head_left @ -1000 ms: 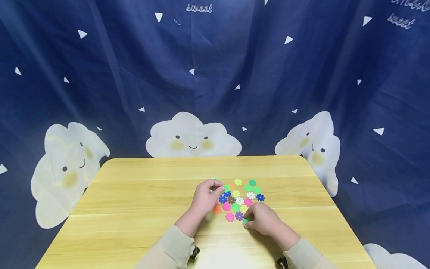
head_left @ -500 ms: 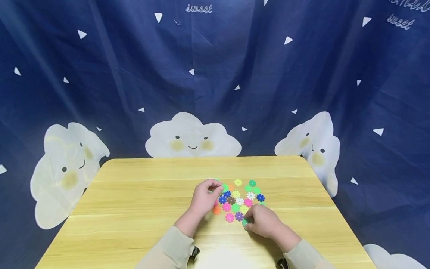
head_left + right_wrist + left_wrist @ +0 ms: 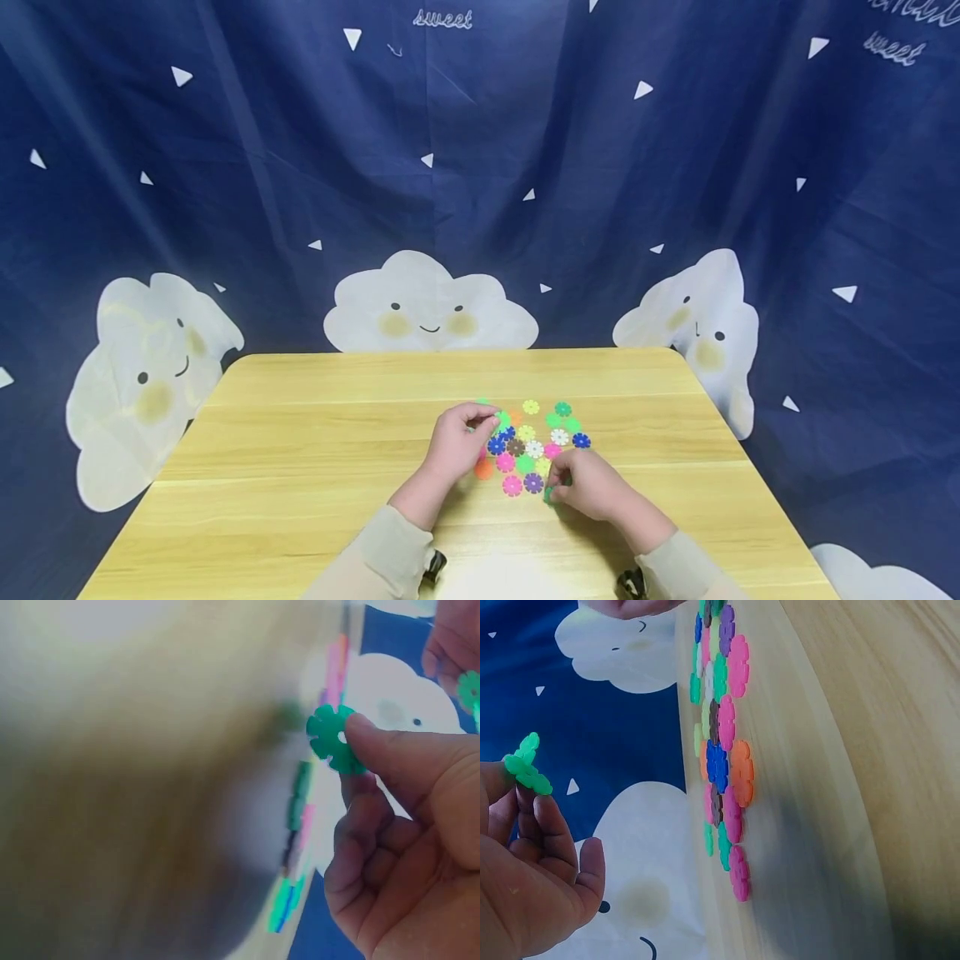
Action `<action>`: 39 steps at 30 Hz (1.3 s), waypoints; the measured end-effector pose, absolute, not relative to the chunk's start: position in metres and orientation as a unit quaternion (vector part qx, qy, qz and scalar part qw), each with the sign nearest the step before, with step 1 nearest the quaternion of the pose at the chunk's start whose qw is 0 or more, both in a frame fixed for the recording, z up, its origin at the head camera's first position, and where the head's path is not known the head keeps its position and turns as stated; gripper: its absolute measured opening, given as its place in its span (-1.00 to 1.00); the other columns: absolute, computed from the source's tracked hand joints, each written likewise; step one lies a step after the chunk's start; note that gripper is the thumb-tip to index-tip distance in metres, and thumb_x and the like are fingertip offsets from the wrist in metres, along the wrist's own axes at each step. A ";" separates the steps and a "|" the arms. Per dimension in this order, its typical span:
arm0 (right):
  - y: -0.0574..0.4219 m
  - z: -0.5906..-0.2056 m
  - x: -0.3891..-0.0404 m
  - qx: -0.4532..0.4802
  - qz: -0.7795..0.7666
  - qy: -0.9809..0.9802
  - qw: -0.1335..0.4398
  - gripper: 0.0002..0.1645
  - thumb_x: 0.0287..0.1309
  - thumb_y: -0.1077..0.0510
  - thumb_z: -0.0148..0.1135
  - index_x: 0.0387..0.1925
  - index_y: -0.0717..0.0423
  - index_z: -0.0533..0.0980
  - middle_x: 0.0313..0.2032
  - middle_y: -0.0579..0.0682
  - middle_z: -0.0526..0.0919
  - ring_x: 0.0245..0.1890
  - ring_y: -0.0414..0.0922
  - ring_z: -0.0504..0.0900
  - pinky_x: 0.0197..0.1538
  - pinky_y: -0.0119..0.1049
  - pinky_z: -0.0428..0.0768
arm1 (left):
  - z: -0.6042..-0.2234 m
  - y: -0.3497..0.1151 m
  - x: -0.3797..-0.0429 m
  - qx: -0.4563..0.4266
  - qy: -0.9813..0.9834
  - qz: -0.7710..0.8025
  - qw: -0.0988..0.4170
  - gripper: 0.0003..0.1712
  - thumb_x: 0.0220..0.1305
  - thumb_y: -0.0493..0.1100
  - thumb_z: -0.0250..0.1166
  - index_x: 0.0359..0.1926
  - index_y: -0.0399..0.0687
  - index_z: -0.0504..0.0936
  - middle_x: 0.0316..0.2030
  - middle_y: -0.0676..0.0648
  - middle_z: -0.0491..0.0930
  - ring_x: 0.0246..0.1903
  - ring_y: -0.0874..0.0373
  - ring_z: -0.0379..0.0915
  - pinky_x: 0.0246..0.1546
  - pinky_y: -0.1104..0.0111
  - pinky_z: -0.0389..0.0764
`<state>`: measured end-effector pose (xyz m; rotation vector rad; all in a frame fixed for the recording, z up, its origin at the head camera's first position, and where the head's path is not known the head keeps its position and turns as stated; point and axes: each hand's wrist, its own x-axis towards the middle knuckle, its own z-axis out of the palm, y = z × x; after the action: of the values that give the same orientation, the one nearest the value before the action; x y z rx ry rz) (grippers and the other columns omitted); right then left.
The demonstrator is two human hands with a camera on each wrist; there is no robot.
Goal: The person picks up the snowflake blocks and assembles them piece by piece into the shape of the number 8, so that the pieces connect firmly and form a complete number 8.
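My left hand (image 3: 456,443) pinches light green notched plastic discs (image 3: 529,774) between thumb and fingers. They look like two discs slotted together at an angle. The hand is raised over the left side of a spread of colourful flower-shaped discs. In my right hand (image 3: 588,485), thumb and forefinger hold one darker green flower disc (image 3: 328,741) with a small hole in its middle. That hand is by the near right side of the spread, close to a purple disc (image 3: 533,483). Some discs are hidden behind both hands.
On the wooden table (image 3: 300,467) lie several loose discs, among them a pink disc (image 3: 512,485), an orange disc (image 3: 483,469), a brown disc (image 3: 516,447) and a blue disc (image 3: 581,441). Behind the table's far edge hangs a blue curtain (image 3: 480,208) with white clouds.
My right hand has taken the darker green disc at the near right of the spread and tilted it up. My left hand stays nearly in place with the light green discs.
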<state>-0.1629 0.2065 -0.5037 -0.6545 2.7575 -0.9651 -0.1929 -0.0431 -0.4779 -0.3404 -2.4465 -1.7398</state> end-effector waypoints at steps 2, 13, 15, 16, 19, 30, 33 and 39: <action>0.206 -0.500 -0.165 -0.215 -0.349 0.910 0.066 -0.76 0.11 0.40 0.49 -0.43 0.04 0.62 -0.46 -0.21 0.58 -0.44 -0.27 0.50 -0.34 -0.37 0.59 | -0.478 -0.043 -0.192 -0.113 -0.806 -0.579 0.056 -0.84 0.42 -0.30 0.38 -0.05 -0.22 0.79 -0.24 -0.04 0.74 -0.20 0.13 0.59 -0.14 0.35 0.67; 0.191 -0.480 -0.176 -0.145 -0.478 0.866 -0.021 -0.88 0.25 0.45 0.40 -0.24 0.23 0.71 -0.37 -0.04 0.73 -0.42 -0.13 0.67 -0.39 -0.36 0.68 | -0.481 -0.040 -0.190 -0.105 -0.797 -0.594 0.026 -0.87 0.42 -0.29 0.39 -0.09 -0.25 0.77 -0.24 -0.05 0.73 -0.22 0.15 0.58 -0.13 0.35 0.68; 0.188 -0.477 -0.177 -0.139 -0.491 0.860 -0.030 -0.88 0.26 0.45 0.40 -0.24 0.23 0.71 -0.38 -0.04 0.72 -0.43 -0.04 0.68 -0.42 -0.36 0.67 | -0.481 -0.040 -0.190 -0.107 -0.793 -0.599 0.024 -0.86 0.41 -0.30 0.39 -0.08 -0.28 0.77 -0.22 -0.10 0.74 -0.22 0.13 0.60 -0.13 0.35 0.70; 0.187 -0.476 -0.177 -0.138 -0.494 0.858 -0.035 -0.88 0.27 0.44 0.40 -0.24 0.22 0.71 -0.38 -0.04 0.72 -0.44 0.01 0.69 -0.43 -0.36 0.67 | -0.481 -0.040 -0.189 -0.109 -0.791 -0.602 0.023 -0.85 0.41 -0.30 0.40 -0.08 -0.30 0.76 -0.19 -0.12 0.75 -0.21 0.12 0.61 -0.12 0.35 0.71; 0.184 -0.473 -0.177 -0.133 -0.496 0.857 -0.052 -0.87 0.27 0.43 0.42 -0.26 0.17 0.72 -0.37 -0.06 0.73 -0.46 0.03 0.67 -0.45 -0.35 0.66 | -0.481 -0.039 -0.189 -0.116 -0.788 -0.605 0.018 -0.85 0.40 -0.31 0.40 -0.08 -0.32 0.76 -0.14 -0.18 0.76 -0.19 0.09 0.64 -0.12 0.37 0.71; 0.179 -0.469 -0.178 -0.167 -0.475 0.857 -0.112 -0.79 0.19 0.44 0.48 -0.32 0.07 0.73 -0.36 -0.14 0.74 -0.40 -0.21 0.68 -0.34 -0.35 0.70 | -0.480 -0.037 -0.187 -0.128 -0.788 -0.602 0.009 -0.90 0.41 -0.31 0.39 -0.16 -0.27 0.79 -0.19 -0.11 0.75 -0.26 0.19 0.58 -0.18 0.42 0.68; 0.178 -0.469 -0.178 -0.185 -0.465 0.857 -0.125 -0.77 0.16 0.46 0.49 -0.32 0.08 0.73 -0.36 -0.12 0.73 -0.38 -0.20 0.69 -0.29 -0.34 0.72 | -0.479 -0.037 -0.187 -0.134 -0.788 -0.601 0.007 -0.90 0.41 -0.30 0.39 -0.17 -0.27 0.79 -0.24 -0.09 0.74 -0.29 0.19 0.58 -0.21 0.40 0.69; 0.177 -0.467 -0.178 -0.218 -0.451 0.853 -0.146 -0.75 0.13 0.49 0.49 -0.32 0.09 0.74 -0.33 -0.09 0.74 -0.35 -0.16 0.70 -0.23 -0.32 0.74 | -0.478 -0.036 -0.186 -0.136 -0.791 -0.597 0.003 -0.88 0.41 -0.28 0.39 -0.15 -0.27 0.79 -0.27 -0.06 0.73 -0.30 0.20 0.57 -0.22 0.41 0.69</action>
<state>-0.1782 0.1767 -0.4671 -0.7564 2.9611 -1.5662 -0.1861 -0.0363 -0.4777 -0.4254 -2.4798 -1.8700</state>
